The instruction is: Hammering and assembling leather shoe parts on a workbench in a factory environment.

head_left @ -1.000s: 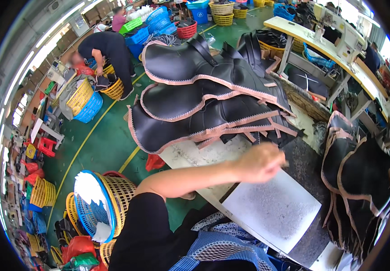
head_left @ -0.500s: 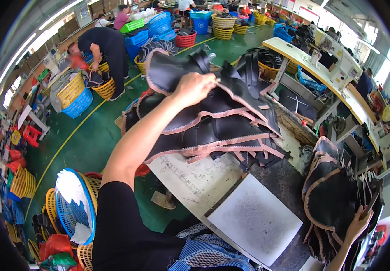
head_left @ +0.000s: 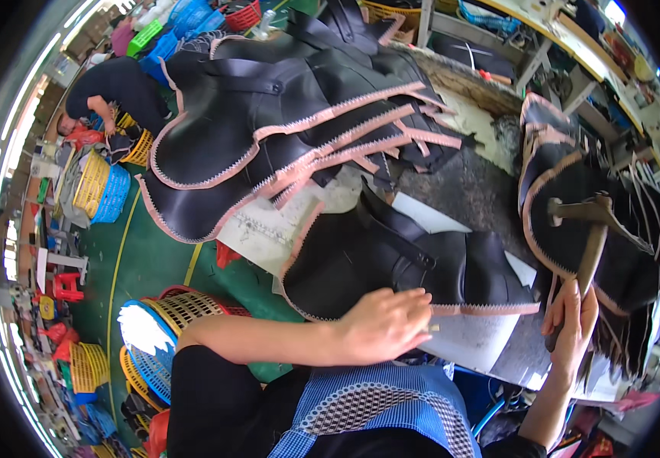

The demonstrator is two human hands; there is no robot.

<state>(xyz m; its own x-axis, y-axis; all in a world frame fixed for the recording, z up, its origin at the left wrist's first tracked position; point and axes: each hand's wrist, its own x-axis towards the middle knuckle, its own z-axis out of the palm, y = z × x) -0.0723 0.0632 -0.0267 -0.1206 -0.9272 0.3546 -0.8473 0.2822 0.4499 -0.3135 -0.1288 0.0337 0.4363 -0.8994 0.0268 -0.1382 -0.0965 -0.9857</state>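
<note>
A black boot upper [head_left: 345, 263] with a pink zigzag-stitched edge and a strap lies over the white board on the bench in front of me. My left hand [head_left: 387, 327] is closed at its near edge, fingers curled on it; the fingertips are partly hidden. To the right, my right hand [head_left: 572, 320] is wrapped round the wooden handle of a hammer [head_left: 592, 248]. The hammer's metal head is up, in front of a pile of dark uppers with pink-brown edges [head_left: 551, 191]. Beyond the boot upper lies a stack of similar black uppers [head_left: 215, 130].
The white board [head_left: 483, 343] shows under the boot upper. At the left stand yellow and blue baskets [head_left: 105, 187] and a blue-rimmed basket [head_left: 147, 343]. A person [head_left: 120, 88] bends over a basket beyond. A long table [head_left: 567, 46] runs along the far right.
My left hand has come from the far stack toward me, and a boot upper now lies over the white board. My right hand has moved left, and its hammer is now plainly visible.
</note>
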